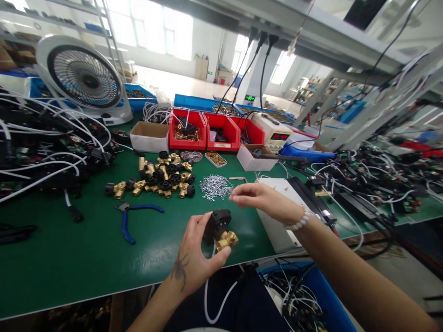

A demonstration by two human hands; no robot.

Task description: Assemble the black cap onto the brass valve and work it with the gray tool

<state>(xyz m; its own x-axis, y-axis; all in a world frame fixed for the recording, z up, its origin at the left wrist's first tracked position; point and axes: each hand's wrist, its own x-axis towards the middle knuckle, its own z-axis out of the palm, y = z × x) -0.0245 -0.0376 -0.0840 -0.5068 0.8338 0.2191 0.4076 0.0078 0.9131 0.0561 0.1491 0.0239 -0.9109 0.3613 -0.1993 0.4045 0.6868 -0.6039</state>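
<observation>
My left hand (195, 251) is closed round a brass valve with a black actuator (221, 221). Its brass body (227, 240) faces right, and a white cable (209, 299) hangs down from it past the table edge. My right hand (254, 197) hovers above and to the right of the valve, thumb and fingers pinched together. Whatever the pinch holds is too small to make out. Just beyond those fingertips lies a pile of silvery wire clips (215, 186). Several brass valve bodies with black caps (162, 175) are heaped farther left.
Blue-handled cutters (127, 223) lie left on the green table (90, 249). Red bins (187, 129), a white box (150, 138) and a small tray of brass parts (216, 159) stand behind. A fan (86, 76) and cabled units flank the left; a white panel (277, 221) lies right.
</observation>
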